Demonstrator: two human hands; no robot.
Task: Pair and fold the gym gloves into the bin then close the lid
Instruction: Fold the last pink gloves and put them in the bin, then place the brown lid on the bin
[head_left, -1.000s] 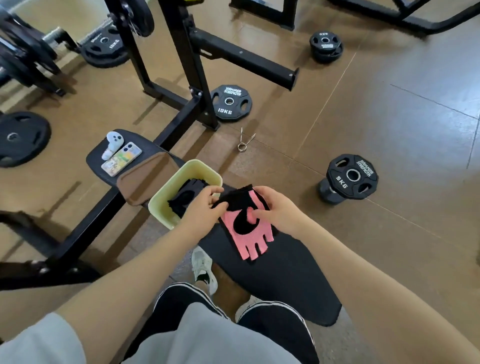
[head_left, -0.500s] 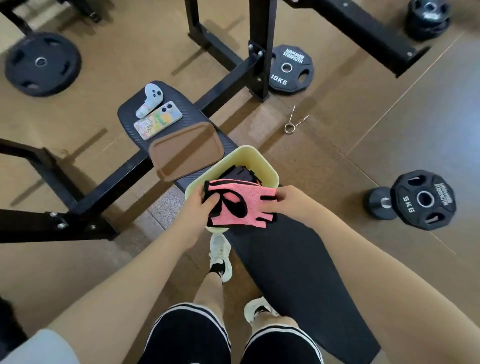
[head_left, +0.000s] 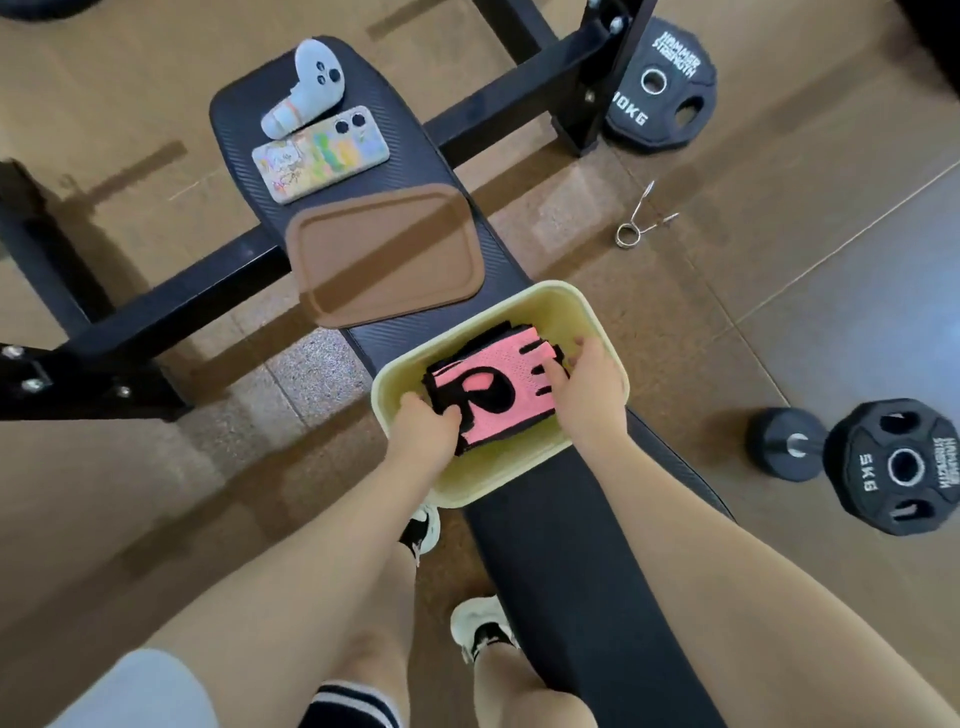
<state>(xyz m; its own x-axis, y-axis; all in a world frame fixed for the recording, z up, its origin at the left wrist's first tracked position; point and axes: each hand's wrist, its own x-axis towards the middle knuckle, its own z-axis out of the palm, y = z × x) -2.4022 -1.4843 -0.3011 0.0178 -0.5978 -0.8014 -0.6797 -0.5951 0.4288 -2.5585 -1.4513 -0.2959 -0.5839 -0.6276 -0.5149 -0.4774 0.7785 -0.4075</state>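
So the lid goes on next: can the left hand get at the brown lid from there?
Probably yes. The brown lid lies bare on the bench just beyond the bin, nothing between, but the left hand must first let go of the pink gloves.

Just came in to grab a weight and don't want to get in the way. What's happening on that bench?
A person seated on the black padded bench is packing gym gloves away. Both hands are down inside the pale yellow plastic bin: the left hand and the right hand hold the folded pink-and-black gloves at opposite ends, on top of darker gloves already in there. The brown rectangular lid lies off the bin, just beyond it on the bench, so closing is not yet done.
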